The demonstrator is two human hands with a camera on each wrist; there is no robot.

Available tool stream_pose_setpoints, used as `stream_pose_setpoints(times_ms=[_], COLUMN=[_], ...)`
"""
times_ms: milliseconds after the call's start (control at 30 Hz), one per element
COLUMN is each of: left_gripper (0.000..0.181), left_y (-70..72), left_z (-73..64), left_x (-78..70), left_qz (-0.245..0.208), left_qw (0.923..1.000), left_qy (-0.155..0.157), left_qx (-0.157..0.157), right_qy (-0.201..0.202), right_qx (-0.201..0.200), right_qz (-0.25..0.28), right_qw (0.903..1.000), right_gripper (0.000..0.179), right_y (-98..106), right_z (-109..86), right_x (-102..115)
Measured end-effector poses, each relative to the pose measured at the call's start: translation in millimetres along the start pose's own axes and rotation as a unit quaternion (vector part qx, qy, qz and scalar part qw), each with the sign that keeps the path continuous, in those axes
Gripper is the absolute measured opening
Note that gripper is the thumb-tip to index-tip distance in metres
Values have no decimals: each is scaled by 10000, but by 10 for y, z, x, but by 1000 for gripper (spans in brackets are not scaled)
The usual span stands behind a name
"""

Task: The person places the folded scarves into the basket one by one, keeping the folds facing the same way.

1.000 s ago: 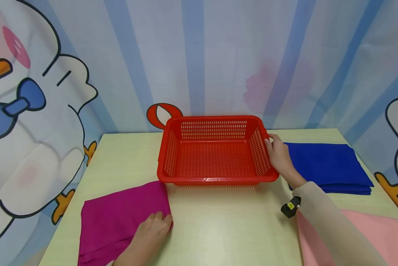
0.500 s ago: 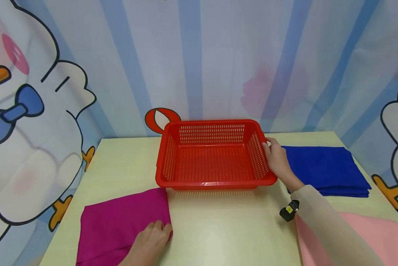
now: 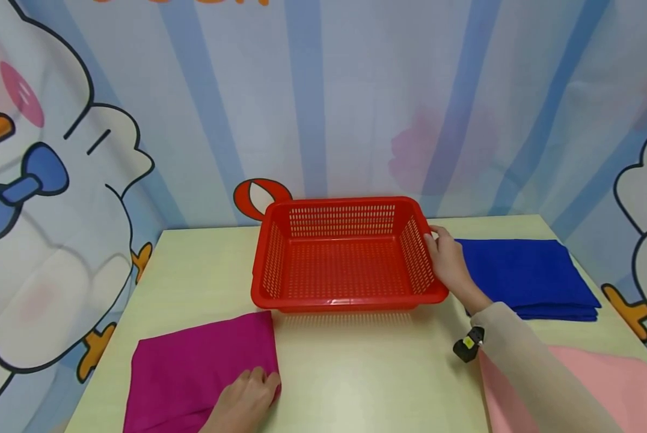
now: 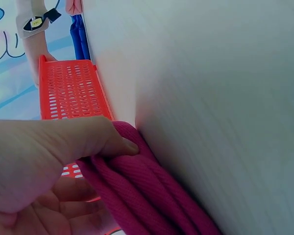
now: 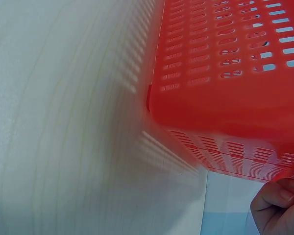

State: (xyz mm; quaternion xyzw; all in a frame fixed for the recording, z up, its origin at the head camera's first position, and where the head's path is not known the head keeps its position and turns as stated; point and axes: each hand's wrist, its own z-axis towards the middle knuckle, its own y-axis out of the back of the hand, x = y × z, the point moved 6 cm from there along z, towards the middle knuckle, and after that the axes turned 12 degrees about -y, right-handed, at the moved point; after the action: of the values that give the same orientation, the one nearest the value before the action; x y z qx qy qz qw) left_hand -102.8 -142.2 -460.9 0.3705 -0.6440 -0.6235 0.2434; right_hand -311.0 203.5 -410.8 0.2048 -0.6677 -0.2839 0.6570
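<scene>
On the left of the table lies a folded magenta cloth (image 3: pixel 204 367). My left hand (image 3: pixel 245 397) holds its right edge; in the left wrist view the thumb (image 4: pixel 105 139) presses on the layered folds with the fingers curled on the other side. A red plastic basket (image 3: pixel 347 304) with slotted walls stands at the back middle, with nothing inside. At its right end, my right hand (image 3: pixel 449 261) grips the rim. In the right wrist view, curled fingertips (image 5: pixel 279 196) show at the basket's far corner, and the rest of that hand is cut off.
A folded blue cloth (image 3: pixel 524 273) lies at the back right, just beyond the right hand. A pink cloth (image 3: pixel 599 379) lies at the front right, partly under the right sleeve (image 3: pixel 534 361). Behind the table (image 3: pixel 345 361) hangs a printed curtain (image 3: pixel 356 102).
The head view has tilted up slightly, so the table and everything on it appear a little lower. Both hands keep their holds on the magenta cloth and the basket.
</scene>
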Motion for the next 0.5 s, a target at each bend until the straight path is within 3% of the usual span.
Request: stream_pose_setpoints(times_ms=[333,500], left_gripper=[53,40], left_y=[-1,12], left_z=[-17,-22], left_x=[-28,-59], left_qz=[-1,79], left_qw=[9999,9996], left_qy=[-93,-253], left_qx=[123,-45], right_qy=[-4,-31], right_qx=[-63,-99], right_qz=[-66,-91], right_qw=[10000,9999], right_gripper=[47,46], right_y=[3,6], right_z=[13,17], right_x=[-10,-9])
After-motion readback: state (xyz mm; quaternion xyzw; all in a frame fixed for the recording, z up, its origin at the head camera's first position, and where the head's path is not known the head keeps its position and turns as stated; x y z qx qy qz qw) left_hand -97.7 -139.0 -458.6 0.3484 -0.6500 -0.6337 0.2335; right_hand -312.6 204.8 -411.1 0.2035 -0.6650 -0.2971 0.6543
